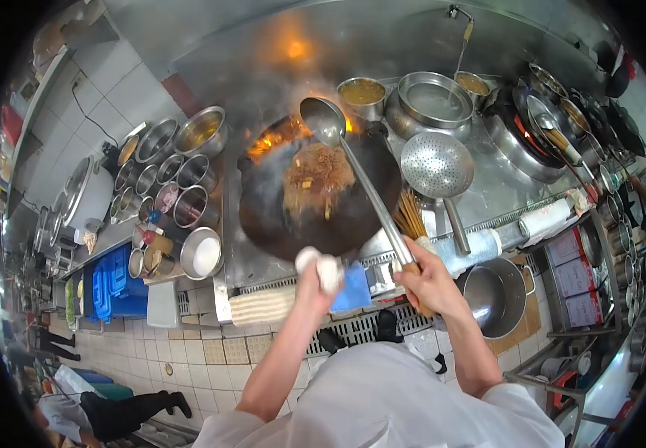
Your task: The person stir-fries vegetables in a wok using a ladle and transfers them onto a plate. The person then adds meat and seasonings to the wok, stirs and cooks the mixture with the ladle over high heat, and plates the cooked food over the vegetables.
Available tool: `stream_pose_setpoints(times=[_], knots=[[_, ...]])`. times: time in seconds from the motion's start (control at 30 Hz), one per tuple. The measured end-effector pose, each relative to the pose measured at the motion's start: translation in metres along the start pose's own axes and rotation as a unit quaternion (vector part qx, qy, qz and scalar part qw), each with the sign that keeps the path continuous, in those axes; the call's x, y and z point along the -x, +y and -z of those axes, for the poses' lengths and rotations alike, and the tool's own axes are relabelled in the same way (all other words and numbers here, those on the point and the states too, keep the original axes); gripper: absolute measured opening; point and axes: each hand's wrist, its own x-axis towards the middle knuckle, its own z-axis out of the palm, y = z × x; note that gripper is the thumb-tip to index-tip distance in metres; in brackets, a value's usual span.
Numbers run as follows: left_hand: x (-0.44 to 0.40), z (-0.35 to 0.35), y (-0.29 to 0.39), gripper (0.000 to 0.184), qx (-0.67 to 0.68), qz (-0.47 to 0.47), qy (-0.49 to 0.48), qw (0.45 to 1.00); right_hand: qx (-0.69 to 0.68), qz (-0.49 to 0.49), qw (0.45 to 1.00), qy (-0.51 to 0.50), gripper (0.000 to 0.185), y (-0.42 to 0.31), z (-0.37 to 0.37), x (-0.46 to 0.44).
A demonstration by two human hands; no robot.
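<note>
My left hand [314, 287] is closed round a white cloth [326, 272] at the near edge of a large dark wok [353, 224]. Brown, saucy food [317, 175] sits in the wok or is tossed above it; I cannot tell which. Flames [274, 140] rise behind the far rim. My right hand [431, 282] grips the wooden handle of a long metal ladle [373, 196], whose bowl hangs over the wok's far right side. Whatever wok handle the cloth may cover is hidden.
A perforated strainer [436, 164] and bamboo sticks [410, 216] lie right of the wok. Metal pots [431, 101] stand behind. Seasoning containers [191, 207] and a bowl of white powder [205, 254] are left. A deep pot [494, 299] stands low right. Another person [106, 414] is at lower left.
</note>
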Motion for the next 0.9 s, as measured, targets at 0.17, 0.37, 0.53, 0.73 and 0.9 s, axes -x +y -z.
stream_pose_setpoints(times=[0.17,0.37,0.53,0.73,0.9], knots=[[0.067,-0.017,-0.008,0.012,-0.05,-0.005,0.036,0.998,-0.035,-0.009,0.999,0.026,0.066,0.004,0.006,0.007],[-0.019,-0.011,0.015,0.017,-0.029,-0.011,0.021,0.999,-0.026,-0.011,0.999,0.026,0.066,0.0,0.009,0.001],[0.063,-0.007,-0.017,0.018,-0.053,-0.049,0.011,0.997,-0.03,-0.024,0.999,0.021,0.067,0.008,0.015,0.008],[-0.055,-0.006,0.039,0.02,-0.056,-0.004,-0.032,0.998,0.024,-0.035,0.999,-0.007,0.064,0.016,0.015,-0.002],[-0.063,-0.03,0.04,0.018,-0.062,0.01,0.006,0.998,0.05,-0.042,0.998,-0.02,0.065,0.02,0.013,-0.003]])
